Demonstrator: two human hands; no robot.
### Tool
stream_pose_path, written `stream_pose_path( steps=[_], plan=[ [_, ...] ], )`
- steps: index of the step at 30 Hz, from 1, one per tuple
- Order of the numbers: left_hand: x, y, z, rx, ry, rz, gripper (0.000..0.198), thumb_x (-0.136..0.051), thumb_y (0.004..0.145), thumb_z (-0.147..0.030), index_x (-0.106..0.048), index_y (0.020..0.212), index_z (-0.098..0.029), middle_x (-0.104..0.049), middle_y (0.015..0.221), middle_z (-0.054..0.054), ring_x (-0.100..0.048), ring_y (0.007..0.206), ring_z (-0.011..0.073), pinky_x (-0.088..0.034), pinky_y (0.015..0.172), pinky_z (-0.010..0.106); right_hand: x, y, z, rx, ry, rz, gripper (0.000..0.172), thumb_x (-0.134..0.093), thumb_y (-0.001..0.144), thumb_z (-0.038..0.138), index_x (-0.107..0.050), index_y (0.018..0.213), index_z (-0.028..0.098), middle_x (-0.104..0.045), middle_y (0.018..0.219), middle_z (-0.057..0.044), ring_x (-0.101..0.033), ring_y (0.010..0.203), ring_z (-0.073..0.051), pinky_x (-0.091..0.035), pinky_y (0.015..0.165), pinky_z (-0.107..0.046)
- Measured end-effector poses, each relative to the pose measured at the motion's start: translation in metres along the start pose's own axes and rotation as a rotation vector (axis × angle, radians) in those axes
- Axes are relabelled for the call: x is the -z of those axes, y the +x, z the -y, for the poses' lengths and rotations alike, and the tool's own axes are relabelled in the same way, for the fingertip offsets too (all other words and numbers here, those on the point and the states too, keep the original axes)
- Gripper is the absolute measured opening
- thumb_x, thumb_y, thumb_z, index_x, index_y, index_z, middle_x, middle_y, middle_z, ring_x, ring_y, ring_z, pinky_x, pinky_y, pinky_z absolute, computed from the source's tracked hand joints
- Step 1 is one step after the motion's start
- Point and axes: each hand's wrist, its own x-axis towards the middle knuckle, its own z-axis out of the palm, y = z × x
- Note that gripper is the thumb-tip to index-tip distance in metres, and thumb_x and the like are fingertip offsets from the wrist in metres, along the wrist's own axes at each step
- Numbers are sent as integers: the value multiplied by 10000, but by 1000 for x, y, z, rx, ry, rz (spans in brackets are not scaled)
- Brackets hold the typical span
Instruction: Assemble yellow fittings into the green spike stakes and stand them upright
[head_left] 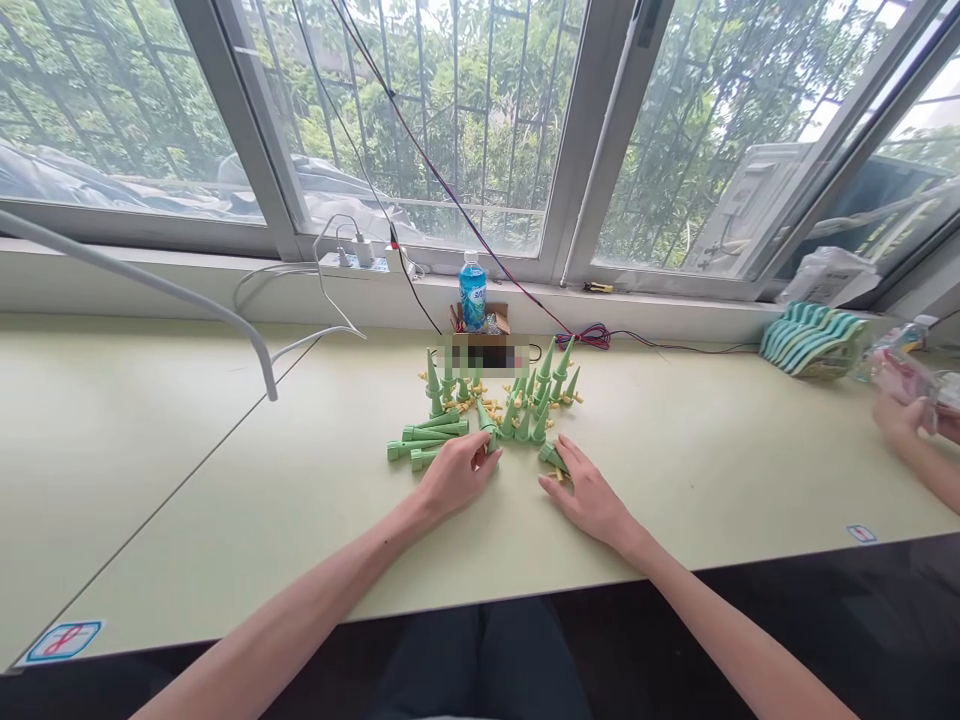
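My left hand (459,472) pinches a green cone-shaped plastic spike (486,420) by its wider end, at the front of a group of similar spikes. To the right, my right hand (589,500) is curled round another green spike (552,456), its fingers over the top and its thumb near a small yellow valve (559,476). Several green spikes (431,434) lie on their sides to the left of my left hand. Between and beyond the hands, more green spikes (541,405) stand point up, some with yellow valves sticking out.
Behind the spikes, a blue-liquid bottle (472,295) stands by a small cardboard box (498,322). Coiled wires (589,337) lie along the windowsill side of the table (262,520). Mint-coloured hangers (810,340) sit at right, near another person's hands (904,415) holding something clear. A white bar (225,310) crosses upper left.
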Motion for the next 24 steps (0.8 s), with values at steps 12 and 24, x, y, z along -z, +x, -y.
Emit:
stream_pose_path(
  steps=[12, 24],
  plan=[
    [0, -1, -1, 32, 29, -104, 289, -490, 892, -304, -376, 647, -199, -463, 596, -25, -369, 524, 115, -293, 536, 255, -29, -4, 29, 137, 128, -68, 397, -421, 983, 256, -499, 1372, 239, -486, 1436, -104, -443, 1348, -281, -387, 1122, -527],
    [3, -1, -1, 98, 70, -202, 272, -496, 899, -295, -397, 665, -196, -442, 597, -30, -382, 535, 115, -311, 546, 259, -48, 29, 56, 302, 116, 12, 363, -422, 985, 199, -529, 1331, 172, -509, 1397, -145, -464, 1330, -280, -414, 1107, -495]
  ],
)
